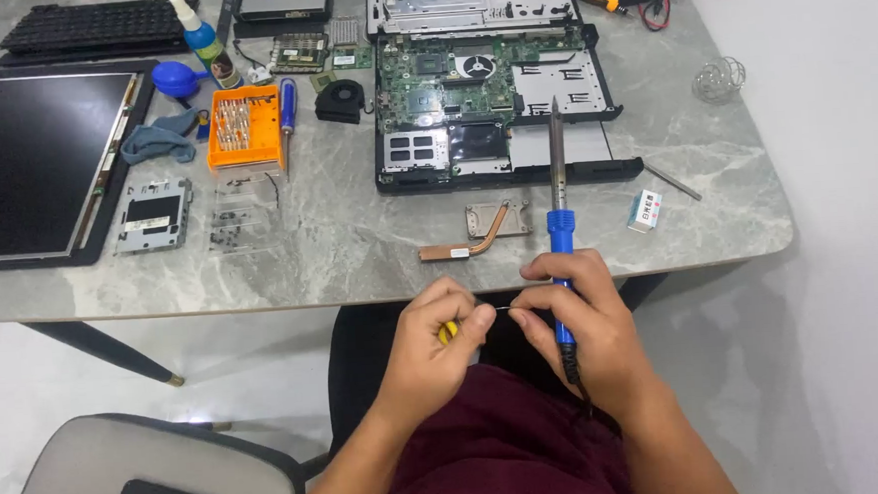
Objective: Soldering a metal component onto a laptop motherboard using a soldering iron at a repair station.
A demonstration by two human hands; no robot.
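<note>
Holding: my right hand (573, 315) grips the blue soldering iron (559, 221), tip up over the marble table (359, 241)
Pinching: my left hand (442, 337) nips thin solder wire (502, 309) — fingertips pressed together
Risk: wire could slip — or the tip could touch the open laptop (486, 84)

Single head view, looking steeply down, near table (359, 251) edge.
</note>
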